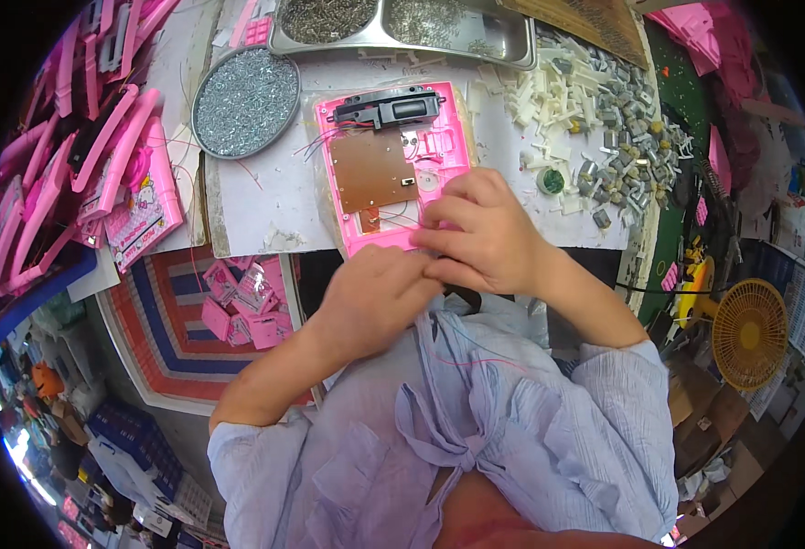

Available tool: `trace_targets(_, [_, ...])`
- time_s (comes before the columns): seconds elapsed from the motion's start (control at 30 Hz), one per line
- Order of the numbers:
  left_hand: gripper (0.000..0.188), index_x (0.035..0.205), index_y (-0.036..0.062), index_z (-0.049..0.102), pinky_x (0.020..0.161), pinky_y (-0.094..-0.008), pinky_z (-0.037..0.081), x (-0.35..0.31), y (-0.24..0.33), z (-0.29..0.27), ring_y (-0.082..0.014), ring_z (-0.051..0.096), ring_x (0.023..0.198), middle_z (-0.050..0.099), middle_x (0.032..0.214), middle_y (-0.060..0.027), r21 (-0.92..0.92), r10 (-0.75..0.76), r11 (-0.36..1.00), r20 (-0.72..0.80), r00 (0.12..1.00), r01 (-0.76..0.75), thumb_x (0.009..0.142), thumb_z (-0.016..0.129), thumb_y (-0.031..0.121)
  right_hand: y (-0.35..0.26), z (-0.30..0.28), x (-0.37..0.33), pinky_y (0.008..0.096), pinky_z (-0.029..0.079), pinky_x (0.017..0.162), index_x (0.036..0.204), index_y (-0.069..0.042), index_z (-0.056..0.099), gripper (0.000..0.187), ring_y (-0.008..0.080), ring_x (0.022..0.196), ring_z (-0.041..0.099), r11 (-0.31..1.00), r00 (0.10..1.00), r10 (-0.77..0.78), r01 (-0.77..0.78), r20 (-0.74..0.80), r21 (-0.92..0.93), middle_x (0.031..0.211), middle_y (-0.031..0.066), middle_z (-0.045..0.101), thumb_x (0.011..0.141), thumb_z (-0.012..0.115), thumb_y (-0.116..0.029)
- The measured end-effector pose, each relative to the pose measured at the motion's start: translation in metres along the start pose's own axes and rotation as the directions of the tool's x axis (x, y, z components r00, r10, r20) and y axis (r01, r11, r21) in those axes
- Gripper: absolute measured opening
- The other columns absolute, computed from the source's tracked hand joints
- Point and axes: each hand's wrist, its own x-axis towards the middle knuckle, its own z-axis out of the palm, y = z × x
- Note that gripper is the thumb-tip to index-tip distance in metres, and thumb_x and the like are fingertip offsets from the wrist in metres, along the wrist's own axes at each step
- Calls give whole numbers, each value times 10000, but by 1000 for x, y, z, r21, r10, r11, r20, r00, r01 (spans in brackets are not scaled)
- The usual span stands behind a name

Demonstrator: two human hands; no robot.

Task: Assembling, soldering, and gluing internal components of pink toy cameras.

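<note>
A pink plastic casing lies open on the table in front of me. Inside it are a brown circuit board, a black roller-like mechanism along the far end, and thin wires. My left hand is closed at the casing's near edge, its fingertips hidden behind the knuckles. Bent over the near right corner, my right hand has its fingers curled and meets the left hand. Whatever the fingers pinch between them is out of sight.
A round dish of small silver screws stands left of the casing. Beyond it sits a metal tray with small metal parts. White plastic pieces and grey block-like parts heap at right. Pink parts pile up at left.
</note>
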Motion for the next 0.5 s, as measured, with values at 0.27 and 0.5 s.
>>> trace_targets(0.27, [92, 829, 63, 650, 528, -385, 483, -59, -8, 3, -268, 605, 590, 591, 719, -92, 97, -467, 848, -326, 822, 521, 821, 741, 56, -27, 46, 27, 423, 435, 886, 1085, -80, 703, 366, 236, 966, 572, 974, 994, 54, -73, -95, -215, 960, 35, 616, 779, 770, -268])
trace_targets(0.5, [126, 876, 57, 639, 585, -404, 539, -79, 3, 35, -302, 663, 674, 617, 788, -101, 114, -484, 873, 87, 871, 474, 884, 684, 174, -37, 58, 28, 456, 433, 885, 1071, -117, 687, 377, 247, 960, 586, 995, 999, 31, -32, -17, -91, 1005, 16, 642, 738, 824, -229])
